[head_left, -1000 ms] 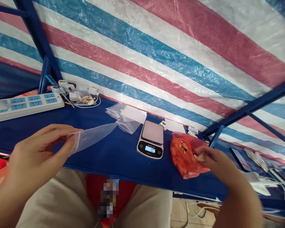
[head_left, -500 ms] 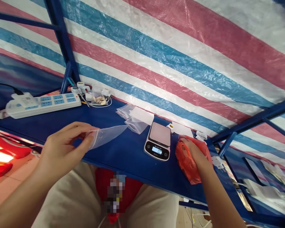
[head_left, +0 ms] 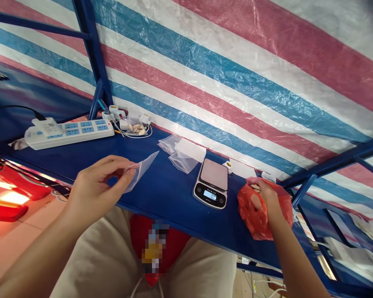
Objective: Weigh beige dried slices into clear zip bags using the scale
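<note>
Over the left part of the blue table, my left hand (head_left: 104, 182) pinches a clear plastic bag (head_left: 143, 170) between thumb and fingers. My right hand (head_left: 265, 198) reaches into the mouth of a red plastic bag (head_left: 251, 217) on the right; small pale pieces (head_left: 255, 188) show at its fingertips, which are partly hidden. Between the hands stands a digital scale (head_left: 214, 176) with a bare platform and a lit display. More clear bags (head_left: 183, 162) and a white sheet (head_left: 191, 150) lie behind it to the left.
A white power strip (head_left: 71, 133) lies at the back left of the blue table (head_left: 161, 207), beside cables and a small bag of pale pieces (head_left: 137, 127). A white plug (head_left: 228, 165) sits behind the scale. Blue frame bars and striped sheeting rise behind.
The clear bag in my left hand has tilted more upright. My right hand has drawn back slightly in the red bag, whose opening shows pale pieces. The view has shifted slightly.
</note>
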Demonstrator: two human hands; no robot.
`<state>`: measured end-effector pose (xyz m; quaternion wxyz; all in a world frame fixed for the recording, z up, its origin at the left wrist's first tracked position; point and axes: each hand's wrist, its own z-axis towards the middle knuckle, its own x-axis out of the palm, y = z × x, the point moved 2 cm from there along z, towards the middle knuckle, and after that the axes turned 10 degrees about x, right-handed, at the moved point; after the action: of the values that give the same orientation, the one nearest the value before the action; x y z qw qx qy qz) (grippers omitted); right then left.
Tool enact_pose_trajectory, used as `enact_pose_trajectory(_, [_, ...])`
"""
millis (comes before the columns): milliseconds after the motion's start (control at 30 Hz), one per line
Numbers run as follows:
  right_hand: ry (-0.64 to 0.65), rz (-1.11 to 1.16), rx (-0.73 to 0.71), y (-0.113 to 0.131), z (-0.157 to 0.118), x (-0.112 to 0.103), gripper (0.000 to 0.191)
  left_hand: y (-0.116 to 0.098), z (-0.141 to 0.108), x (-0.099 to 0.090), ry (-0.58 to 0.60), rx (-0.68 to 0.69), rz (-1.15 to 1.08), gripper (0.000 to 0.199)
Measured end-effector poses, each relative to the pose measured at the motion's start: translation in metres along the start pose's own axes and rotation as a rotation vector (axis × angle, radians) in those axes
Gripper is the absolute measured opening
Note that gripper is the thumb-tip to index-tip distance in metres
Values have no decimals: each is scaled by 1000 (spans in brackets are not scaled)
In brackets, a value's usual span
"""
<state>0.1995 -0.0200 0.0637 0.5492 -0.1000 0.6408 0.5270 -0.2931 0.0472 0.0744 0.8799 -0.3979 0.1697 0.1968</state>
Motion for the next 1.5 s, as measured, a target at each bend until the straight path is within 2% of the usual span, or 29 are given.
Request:
enact_pose_trajectory(133, [-58, 8, 184, -8, -6, -11, 31, -3, 1, 1, -2, -6, -3, 13])
enact_pose_trajectory(233, [-63, 126, 278, -8, -12, -16, 33, -8, 3, 2, 5, 27, 36, 14])
enact_pose_trajectory(333, [3, 329, 317, 0, -14, -19, 33, -18, 10, 5, 15, 144, 111, 13])
enact_pose_trajectory(467, [106, 649, 316, 19, -13, -31, 31, -44, 33, 19, 63, 389, 228, 21])
enact_pose_trajectory(533, [150, 764, 299, 34, -18, -38, 25, -61, 51, 35, 144, 464, 293, 28])
enact_pose_trajectory(600, [223, 873, 261, 57, -26, -40, 23, -78, 71, 59, 294, 443, 387, 30])
enact_pose_trajectory(667, [345, 970, 188, 84, -36, -33, 23, -91, 90, 88, 454, 391, 472, 31])
enact_pose_trajectory(733, [519, 1023, 97, 109, -40, -15, 24, -97, 106, 120, 584, 331, 494, 35])
enact_pose_trajectory(800, [692, 1006, 42, 127, -36, 10, 22, -93, 116, 149, 700, 285, 458, 37])
enact_pose_trajectory(867, [820, 962, 26, 133, -25, 36, 19, -80, 120, 173, 783, 241, 382, 39])
enact_pose_trajectory(967, [909, 982, 87, 126, -7, 65, 17, -56, 119, 195, 826, 168, 254, 50])
enact_pose_trajectory(1067, [906, 1013, 168, 113, 1, 79, 18, -44, 113, 201, 821, 136, 133, 56])
enact_pose_trajectory(1200, [880, 1059, 256, 105, 2, 86, 20, -48, 106, 201, 792, 161, -53, 62])
enact_pose_trajectory(1367, [902, 1139, 318, 103, 3, 94, 23, -46, 95, 204, 817, 298, -371, 75])
enact_pose_trajectory(1500, [946, 1077, 341, 103, 1, 101, 27, -34, 81, 211, 721, 375, -582, 73])
